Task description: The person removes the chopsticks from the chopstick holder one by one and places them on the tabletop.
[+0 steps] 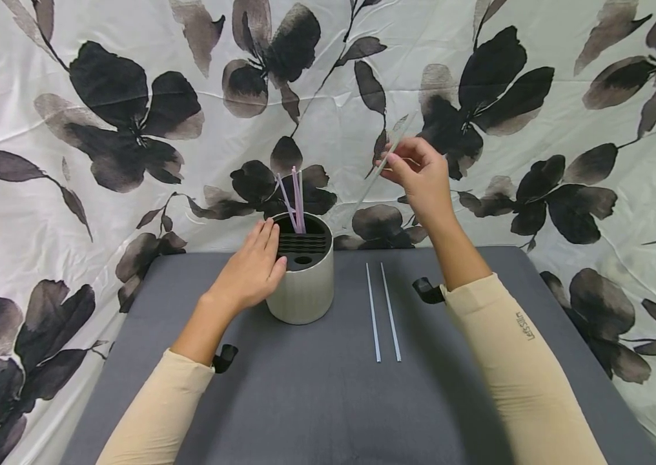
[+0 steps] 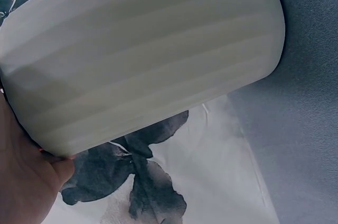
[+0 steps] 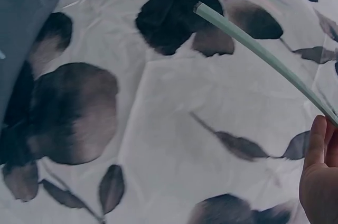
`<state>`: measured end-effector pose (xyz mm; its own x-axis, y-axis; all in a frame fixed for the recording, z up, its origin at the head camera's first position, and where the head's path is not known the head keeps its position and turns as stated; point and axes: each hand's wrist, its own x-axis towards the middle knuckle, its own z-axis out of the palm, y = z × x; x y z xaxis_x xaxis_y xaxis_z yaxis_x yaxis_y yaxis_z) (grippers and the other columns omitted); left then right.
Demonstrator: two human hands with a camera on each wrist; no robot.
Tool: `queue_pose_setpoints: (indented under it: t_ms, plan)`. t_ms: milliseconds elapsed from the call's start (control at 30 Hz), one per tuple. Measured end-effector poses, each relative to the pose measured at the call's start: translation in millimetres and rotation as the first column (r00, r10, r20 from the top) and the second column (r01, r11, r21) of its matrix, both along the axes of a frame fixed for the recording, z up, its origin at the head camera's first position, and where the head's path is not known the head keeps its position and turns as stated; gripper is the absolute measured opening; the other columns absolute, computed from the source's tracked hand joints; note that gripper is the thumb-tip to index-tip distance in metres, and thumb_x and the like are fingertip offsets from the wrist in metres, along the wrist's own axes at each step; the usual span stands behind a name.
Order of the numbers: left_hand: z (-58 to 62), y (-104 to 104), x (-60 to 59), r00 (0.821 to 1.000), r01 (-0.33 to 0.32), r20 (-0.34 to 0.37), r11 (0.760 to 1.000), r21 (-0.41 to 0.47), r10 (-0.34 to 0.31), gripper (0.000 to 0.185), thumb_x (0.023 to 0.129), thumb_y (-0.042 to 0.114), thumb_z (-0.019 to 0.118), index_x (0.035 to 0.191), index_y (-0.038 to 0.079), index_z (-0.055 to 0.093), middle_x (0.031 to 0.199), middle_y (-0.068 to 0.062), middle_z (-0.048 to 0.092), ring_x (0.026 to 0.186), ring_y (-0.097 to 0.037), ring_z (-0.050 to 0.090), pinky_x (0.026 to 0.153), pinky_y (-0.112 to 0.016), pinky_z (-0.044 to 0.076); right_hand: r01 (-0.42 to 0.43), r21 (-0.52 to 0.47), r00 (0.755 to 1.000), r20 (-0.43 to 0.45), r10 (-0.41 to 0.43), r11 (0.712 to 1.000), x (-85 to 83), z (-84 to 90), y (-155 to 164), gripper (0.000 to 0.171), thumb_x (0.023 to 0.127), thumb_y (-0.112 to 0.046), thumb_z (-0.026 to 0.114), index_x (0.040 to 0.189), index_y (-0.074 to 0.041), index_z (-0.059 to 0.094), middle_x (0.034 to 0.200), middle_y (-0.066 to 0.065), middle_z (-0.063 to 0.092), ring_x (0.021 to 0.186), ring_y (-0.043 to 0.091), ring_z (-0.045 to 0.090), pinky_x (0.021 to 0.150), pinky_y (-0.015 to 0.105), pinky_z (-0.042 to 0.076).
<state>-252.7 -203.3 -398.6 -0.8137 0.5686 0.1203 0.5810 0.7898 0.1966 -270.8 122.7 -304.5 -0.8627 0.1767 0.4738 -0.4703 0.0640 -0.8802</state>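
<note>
Grey cloth covers the table [image 1: 305, 400], and near its far edge stands our pale ribbed holder [image 1: 303, 284] with a dark slotted insert on top. Our left hand [image 1: 249, 268] rests against the holder's 9 o'clock side, fingers straight and together along its wall, thumb at the rim; the left wrist view shows the ribbed wall lying against the palm. Purple straws [image 1: 296, 203] stand upright in the insert at its far side. Our right hand [image 1: 421, 177] is raised at about 1 o'clock from the holder, fingertips pinching a clear straw [image 1: 389, 155] that slants up to the right. Two more pale straws [image 1: 383, 313] lie side by side on the cloth at 3 o'clock from the holder, not touching it. Flowered fabric [image 1: 130, 129] hangs behind.
</note>
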Motion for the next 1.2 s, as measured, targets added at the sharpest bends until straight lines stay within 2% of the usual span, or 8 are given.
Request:
queue_pose_setpoints:
  t_ms: [300,433,633,867,1033,1100,1200]
  plan:
    - [0.0,-1,-0.1,1.000,0.011,0.001,1.000,-0.001,-0.011,0.070,0.109,0.037,0.030,0.162,-0.006,0.015,0.172,-0.023,0.010,0.161,-0.037,0.004,0.132,-0.048,0.010,0.055,0.084,0.993,0.097,-0.063,0.995,6.4,-42.1,32,0.019,0.100,-0.009,0.067,0.116,0.001,0.067,0.113,0.003,0.071,0.094,0.009,0.074,0.082,0.022,0.062]
    - [-0.3,-2,1.1,1.000,0.011,0.007,1.000,-0.001,-0.011,0.070,0.109,0.037,0.030,0.162,-0.006,0.015,0.172,-0.023,0.010,0.161,-0.036,0.004,0.132,-0.049,0.011,0.061,0.137,0.984,0.156,-0.083,0.989,11.2,-65.2,49,0.021,0.099,-0.009,0.068,0.116,0.003,0.067,0.110,-0.002,0.072,0.090,0.009,0.073,0.078,0.019,0.062]
    - [0.6,-1,0.1,1.000,0.007,0.012,1.000,0.002,-0.007,0.070,0.109,0.037,0.030,0.163,-0.005,0.014,0.172,-0.022,0.008,0.161,-0.036,0.002,0.132,-0.049,0.011,0.061,0.255,0.969,0.217,-0.118,0.965,20.0,-99.0,69,0.027,0.099,-0.009,0.069,0.119,0.009,0.065,0.099,0.009,0.067,0.080,0.005,0.070,0.075,0.022,0.063]
    - [1.8,-1,-0.1,1.000,0.010,0.011,1.000,0.001,-0.010,0.070,0.109,0.037,0.030,0.163,-0.006,0.014,0.172,-0.023,0.009,0.161,-0.036,0.003,0.132,-0.049,0.011,0.024,0.268,0.936,0.332,-0.115,0.963,26.0,-147.9,91,0.029,0.099,-0.006,0.067,0.120,0.014,0.062,0.093,0.003,0.065,0.077,0.000,0.067,0.072,0.023,0.063]
    - [2.5,-2,-0.5,1.000,0.014,0.011,1.000,0.002,-0.014,0.070,0.109,0.037,0.030,0.163,-0.006,0.014,0.172,-0.024,0.010,0.161,-0.036,0.003,0.132,-0.049,0.010,-0.003,0.273,0.909,0.402,-0.111,0.962,28.8,-175.3,98,0.030,0.099,-0.002,0.066,0.121,0.017,0.061,0.087,-0.003,0.065,0.074,-0.002,0.065,0.070,0.023,0.063]
    - [2.6,-2,-0.9,1.000,0.016,0.012,1.000,-0.001,-0.016,0.070,0.109,0.037,0.030,0.163,-0.006,0.013,0.172,-0.023,0.010,0.161,-0.037,0.003,0.132,-0.049,0.010,-0.019,0.286,0.895,0.431,-0.111,0.958,29.5,-184.2,99,0.030,0.099,-0.002,0.065,0.122,0.017,0.061,0.088,-0.001,0.067,0.074,-0.003,0.064,0.070,0.023,0.063]
    - [2.2,-2,-1.7,1.000,0.020,0.010,1.000,-0.001,-0.020,0.071,0.109,0.037,0.030,0.163,-0.006,0.013,0.172,-0.023,0.010,0.161,-0.037,0.003,0.132,-0.050,0.011,-0.046,0.304,0.875,0.471,-0.108,0.952,29.9,-195.7,100,0.031,0.100,-0.002,0.064,0.124,0.018,0.060,0.095,0.012,0.070,0.072,-0.003,0.064,0.072,0.027,0.064]
